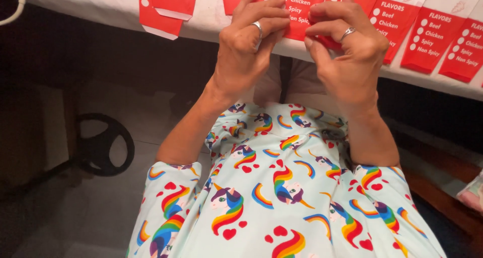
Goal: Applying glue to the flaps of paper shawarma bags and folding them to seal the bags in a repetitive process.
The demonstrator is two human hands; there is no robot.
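The right hand (pixel 347 49) pinches a small red paper piece (pixel 329 41) between thumb and curled fingers; only a sliver of red shows under the thumb, so its long axis cannot be told. The left hand (pixel 249 47) sits just beside it at 9 o'clock, its fingers pressed together and bent toward the right hand, fingertips almost meeting it. Whether the left fingertips actually touch the red piece is hidden behind the knuckles. Both hands wear a ring.

From the fingers, the held piece lies right at the tips, at the near edge of the table (pixel 121 9), which runs across the top of the view and drops slightly toward 3 o'clock. The right hand is the nearer one, since it has the grip.

Beyond the hands, at 12 o'clock, a row of red paper sleeves (pixel 432 34) lies flat on the pale tabletop, their long sides pointing roughly 1 to 7 o'clock and their lower ends hanging over the table edge. One more sleeve (pixel 161 11) hangs over the edge at 10 o'clock, well apart from the left hand.

Open room lies below the edge, toward 6 o'clock, over the lap in a patterned shirt (pixel 282 187). At 8 o'clock a dark chair base (pixel 103 145) stands on the floor.
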